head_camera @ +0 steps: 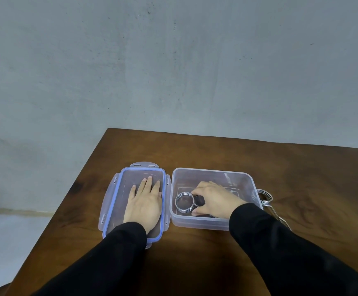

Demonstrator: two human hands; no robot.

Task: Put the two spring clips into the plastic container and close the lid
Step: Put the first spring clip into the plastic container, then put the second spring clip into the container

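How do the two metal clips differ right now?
The first clip lies inside the clear box, with the right hand on it; the second clip lies outside on the table, against the box's right wall, untouched. The first shows its coil fully; the second is partly hidden by the sleeve. Both are shiny wire with round coils.

The second spring clip (267, 201) is partly hidden behind the container (214, 223) wall and the right sleeve (280, 242) — its handle ends are not seen.

Head camera looks forward and down, close over the table (259, 163).
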